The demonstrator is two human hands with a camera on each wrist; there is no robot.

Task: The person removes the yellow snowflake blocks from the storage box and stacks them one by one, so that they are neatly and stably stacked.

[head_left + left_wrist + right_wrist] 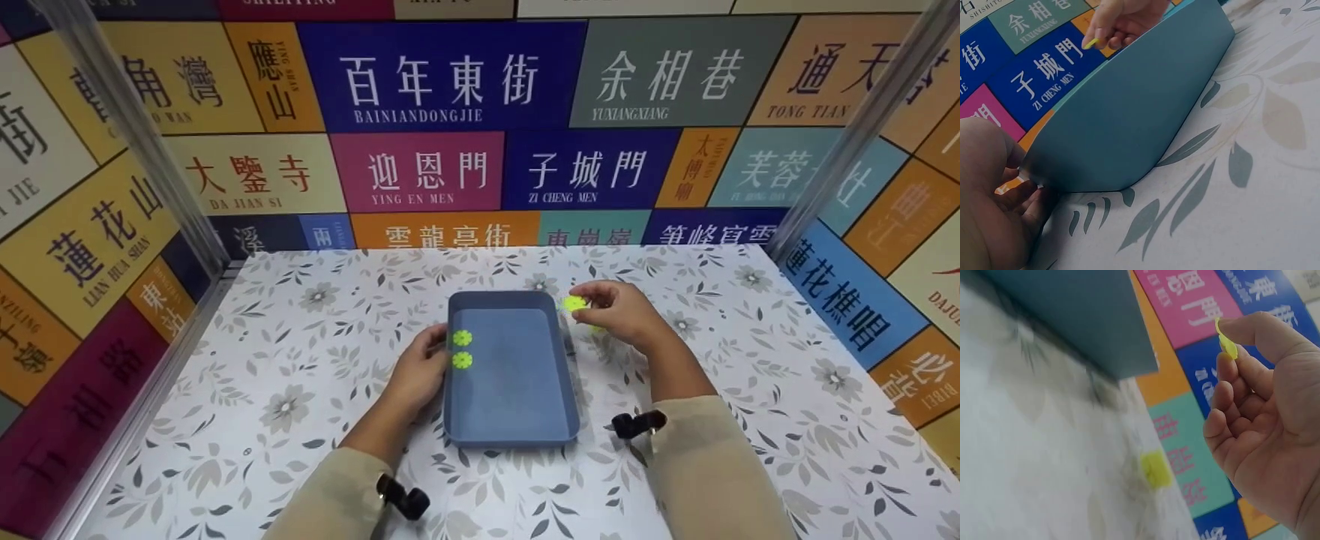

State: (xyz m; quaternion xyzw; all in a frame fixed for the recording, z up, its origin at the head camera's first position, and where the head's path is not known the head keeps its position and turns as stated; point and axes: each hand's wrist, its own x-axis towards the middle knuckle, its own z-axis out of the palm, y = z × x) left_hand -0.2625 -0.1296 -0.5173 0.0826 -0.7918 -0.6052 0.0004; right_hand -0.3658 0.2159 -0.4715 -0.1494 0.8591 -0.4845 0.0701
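A blue-grey rectangular tray (511,405) lies on the table, its long sides running away from me. My left hand (418,375) holds its left side; in the left wrist view, the fingers (1030,205) curl at the tray's wall. Inside, against the left wall, lie two yellow-green flower-shaped discs, one farther disc (462,338) and one nearer disc (462,361). My right hand (621,313) is beyond the tray's right rim, pinching another flower-shaped disc (575,304) between thumb and fingertips. Edge-on in the right wrist view, this held disc (1228,345) looks thin.
Below my right hand, a blurred yellow-green piece (1156,468) rests on the table, mostly hidden in the head view. A floral cloth (285,409) covers the table. Panels with printed signs (442,75) stand behind and at both sides, with clear corner posts (142,135).
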